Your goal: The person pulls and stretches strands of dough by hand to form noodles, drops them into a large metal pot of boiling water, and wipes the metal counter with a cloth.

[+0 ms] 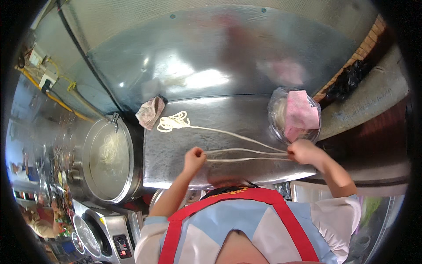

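Note:
Above a stainless steel worktop (pixel 230 175), my left hand (pixel 195 158) and my right hand (pixel 302 152) grip a long dough noodle strand (pixel 245 159) stretched between them in two near-parallel lengths. From my right hand another length runs to the upper left, into a loose heap of noodle strand (pixel 173 122) on the worktop. A round container (pixel 278 114) wrapped in clear plastic, with a pink cloth (pixel 301 115) over it, stands just above my right hand. A crumpled pinkish cloth (pixel 150 113) lies beside the heap, at the worktop's far left corner.
Left of the worktop stands a large metal pot (pixel 129 184) holding liquid and noodles (pixel 110 148), under a tap (pixel 114 122). A cooker (pixel 113 227) with a pan (pixel 86 236) is at the lower left. Other people (pixel 43 221) are at the far left. A metal backsplash (pixel 211 49) rises behind.

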Demonstrator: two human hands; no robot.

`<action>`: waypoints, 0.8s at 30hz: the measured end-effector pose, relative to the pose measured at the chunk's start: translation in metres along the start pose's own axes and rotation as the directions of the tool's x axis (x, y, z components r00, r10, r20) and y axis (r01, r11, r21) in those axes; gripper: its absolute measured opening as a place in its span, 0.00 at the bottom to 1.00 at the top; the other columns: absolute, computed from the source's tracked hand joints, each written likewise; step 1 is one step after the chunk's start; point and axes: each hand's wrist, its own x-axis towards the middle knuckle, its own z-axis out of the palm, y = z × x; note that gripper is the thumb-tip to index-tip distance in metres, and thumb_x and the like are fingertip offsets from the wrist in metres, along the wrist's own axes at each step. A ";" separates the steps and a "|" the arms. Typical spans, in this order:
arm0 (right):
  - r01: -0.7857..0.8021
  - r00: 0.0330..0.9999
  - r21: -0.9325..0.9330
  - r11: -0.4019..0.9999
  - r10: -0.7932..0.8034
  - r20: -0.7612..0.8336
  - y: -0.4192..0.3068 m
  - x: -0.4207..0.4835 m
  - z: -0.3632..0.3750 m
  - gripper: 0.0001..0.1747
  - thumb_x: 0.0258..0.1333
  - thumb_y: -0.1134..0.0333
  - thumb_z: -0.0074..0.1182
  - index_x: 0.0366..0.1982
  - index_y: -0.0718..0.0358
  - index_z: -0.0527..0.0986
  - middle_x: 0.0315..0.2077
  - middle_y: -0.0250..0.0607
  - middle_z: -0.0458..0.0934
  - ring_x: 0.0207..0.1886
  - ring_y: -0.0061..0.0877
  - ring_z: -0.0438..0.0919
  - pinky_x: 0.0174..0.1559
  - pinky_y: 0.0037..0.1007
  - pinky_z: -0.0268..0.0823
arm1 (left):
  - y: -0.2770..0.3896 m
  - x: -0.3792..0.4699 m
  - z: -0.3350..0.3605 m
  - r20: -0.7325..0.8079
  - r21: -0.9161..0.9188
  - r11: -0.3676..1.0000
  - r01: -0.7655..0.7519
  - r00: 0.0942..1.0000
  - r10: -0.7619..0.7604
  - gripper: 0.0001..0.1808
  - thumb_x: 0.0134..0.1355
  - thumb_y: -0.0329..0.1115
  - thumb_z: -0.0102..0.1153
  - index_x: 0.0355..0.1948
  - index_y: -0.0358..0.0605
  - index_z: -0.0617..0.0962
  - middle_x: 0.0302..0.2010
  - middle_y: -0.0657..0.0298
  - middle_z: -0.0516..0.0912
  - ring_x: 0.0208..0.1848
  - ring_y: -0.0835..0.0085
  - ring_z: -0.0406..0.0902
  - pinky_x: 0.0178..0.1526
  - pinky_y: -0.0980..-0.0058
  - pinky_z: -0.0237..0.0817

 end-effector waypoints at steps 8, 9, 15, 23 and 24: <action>-0.167 0.982 -0.048 0.985 0.162 -0.099 0.009 -0.030 0.042 0.08 0.38 0.63 0.47 0.21 0.58 0.74 0.20 0.44 0.74 0.26 0.39 0.73 0.30 0.38 0.64 | 0.015 0.071 0.039 0.080 0.630 0.684 -0.368 0.907 0.414 0.09 0.43 0.25 0.48 0.30 0.43 0.71 0.30 0.57 0.71 0.33 0.61 0.70 0.33 0.68 0.64; -0.182 0.978 -0.026 0.983 0.178 -0.104 0.009 -0.037 0.036 0.08 0.38 0.63 0.48 0.20 0.58 0.74 0.20 0.44 0.74 0.26 0.39 0.73 0.30 0.38 0.64 | 0.019 0.078 0.037 0.161 0.696 0.608 -0.383 0.908 0.387 0.08 0.43 0.26 0.47 0.29 0.43 0.71 0.30 0.57 0.71 0.33 0.61 0.69 0.33 0.68 0.64; -0.173 0.985 -0.140 0.975 0.172 -0.017 0.012 -0.021 0.045 0.09 0.40 0.62 0.46 0.21 0.58 0.74 0.21 0.44 0.74 0.27 0.39 0.73 0.30 0.38 0.64 | 0.083 0.091 -0.030 0.017 0.567 0.622 -0.540 0.762 0.647 0.05 0.42 0.21 0.47 0.23 0.41 0.68 0.26 0.60 0.70 0.30 0.68 0.70 0.30 0.75 0.63; 0.232 0.727 0.171 0.957 -0.054 -0.684 -0.064 0.181 0.033 0.12 0.48 0.60 0.44 0.23 0.63 0.69 0.22 0.44 0.72 0.25 0.38 0.72 0.25 0.36 0.61 | 0.321 -0.040 -0.124 -0.094 -0.188 0.730 -0.657 0.752 0.652 0.07 0.51 0.24 0.48 0.32 0.39 0.67 0.26 0.70 0.66 0.27 0.86 0.63 0.30 0.89 0.56; 0.411 0.649 0.246 0.878 -0.092 -0.755 -0.087 0.197 0.014 0.10 0.48 0.63 0.46 0.24 0.64 0.69 0.20 0.44 0.72 0.22 0.37 0.71 0.24 0.32 0.61 | 0.335 -0.048 -0.121 -0.154 -0.096 0.679 -0.728 0.685 0.712 0.09 0.50 0.30 0.49 0.33 0.41 0.68 0.25 0.69 0.68 0.22 0.84 0.63 0.22 0.90 0.52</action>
